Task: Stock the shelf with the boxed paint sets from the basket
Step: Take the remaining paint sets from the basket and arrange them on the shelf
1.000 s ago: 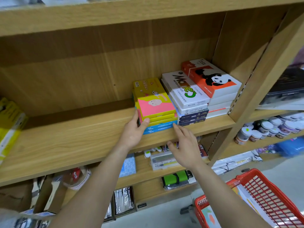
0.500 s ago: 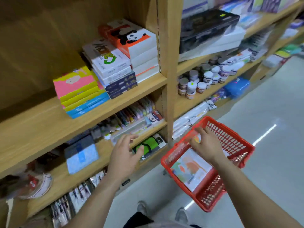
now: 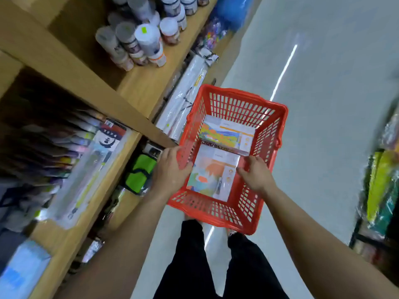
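In the head view, a red basket (image 3: 272, 134) is seen from above on the pale floor (image 3: 334, 104), just beside the wooden shelf unit (image 3: 138, 87). Two boxed paint sets are held inside it: the near paint set (image 3: 212, 175) lies flat on the bottom, and the far paint set (image 3: 226, 134) is propped behind it, its lower edge overlapping the near one.

The left hand (image 3: 170, 171) is reached over the basket's left wall, its fingers curled at the left edge of the near set. The right hand (image 3: 254, 173) is lowered inside the basket, fingers bent at the set's right edge. Whether the box is truly gripped cannot be told. White-lidded jars (image 3: 149, 39) are crowded on a shelf further along.
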`<control>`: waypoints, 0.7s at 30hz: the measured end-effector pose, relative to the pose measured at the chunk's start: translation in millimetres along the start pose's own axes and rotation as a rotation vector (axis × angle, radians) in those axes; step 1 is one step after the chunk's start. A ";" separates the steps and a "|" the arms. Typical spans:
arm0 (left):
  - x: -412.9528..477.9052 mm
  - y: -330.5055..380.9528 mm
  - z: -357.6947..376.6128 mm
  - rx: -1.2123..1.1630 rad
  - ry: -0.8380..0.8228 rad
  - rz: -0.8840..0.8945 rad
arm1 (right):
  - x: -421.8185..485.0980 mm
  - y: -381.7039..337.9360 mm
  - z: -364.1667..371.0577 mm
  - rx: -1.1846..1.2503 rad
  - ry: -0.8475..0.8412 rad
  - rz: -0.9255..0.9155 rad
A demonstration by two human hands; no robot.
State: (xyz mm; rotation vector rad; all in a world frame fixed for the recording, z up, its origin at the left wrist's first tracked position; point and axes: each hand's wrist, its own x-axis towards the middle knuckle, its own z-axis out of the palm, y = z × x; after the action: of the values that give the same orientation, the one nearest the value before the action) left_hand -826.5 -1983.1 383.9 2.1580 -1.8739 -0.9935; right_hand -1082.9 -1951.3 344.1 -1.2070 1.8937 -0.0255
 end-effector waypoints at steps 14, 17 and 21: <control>92.5 -50.4 66.1 -0.002 0.039 0.243 | 100.0 25.7 164.2 0.287 -0.005 0.444; 92.2 -50.4 66.2 -0.011 0.036 0.255 | 101.9 20.2 168.7 0.383 0.068 0.471; 92.3 -52.0 66.8 -0.015 0.041 0.242 | 116.1 44.1 179.4 0.474 0.157 0.492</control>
State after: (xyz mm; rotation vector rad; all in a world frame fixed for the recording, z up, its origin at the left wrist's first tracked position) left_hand -816.8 -2034.4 270.1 1.8707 -2.0397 -0.9034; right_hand -1013.3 -1941.9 137.5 -0.4193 2.1171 -0.2926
